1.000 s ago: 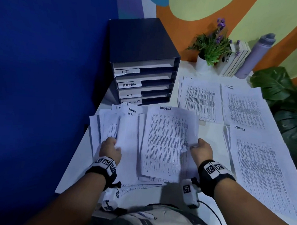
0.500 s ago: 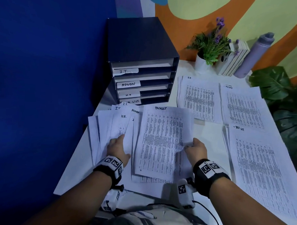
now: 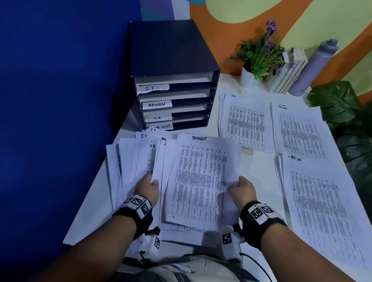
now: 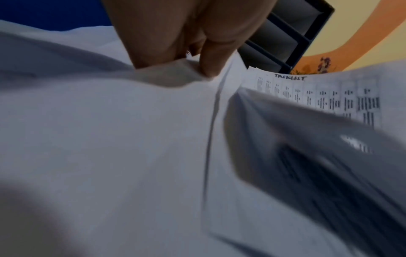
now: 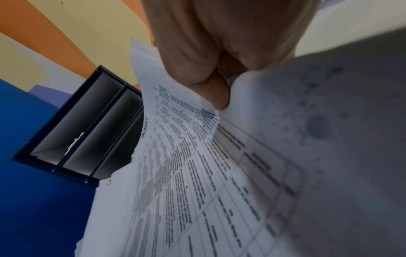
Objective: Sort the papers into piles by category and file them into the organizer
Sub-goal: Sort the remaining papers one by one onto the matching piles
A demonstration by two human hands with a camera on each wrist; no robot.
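Note:
A fanned stack of unsorted papers point(image 3: 133, 160) lies at the near left of the white table point(image 3: 258, 170). On top is a printed sheet headed TASKLIST point(image 3: 200, 179). My right hand point(image 3: 240, 188) pinches that sheet's right edge, thumb point(image 5: 216, 93) on top. My left hand point(image 3: 147, 187) rests on the fanned stack and pinches a sheet beside it point(image 4: 171, 73). The dark blue organizer point(image 3: 172, 77) stands at the back left, with trays labelled IT, ADMIN, H.R and TASK LIST. Sorted piles lie to the right: H.R point(image 3: 244, 121), ADMIN point(image 3: 299, 132) and TASK LIST point(image 3: 320, 204).
A potted plant point(image 3: 259, 57), a few upright white books point(image 3: 288, 72) and a grey bottle point(image 3: 314, 67) stand at the table's back. Large green leaves point(image 3: 354, 130) overhang the right edge. A blue wall closes the left side.
My left hand slid right across the fanned stack toward the TASKLIST sheet. My right hand kept its pinch on the sheet's right edge, and the sheet shifted slightly left.

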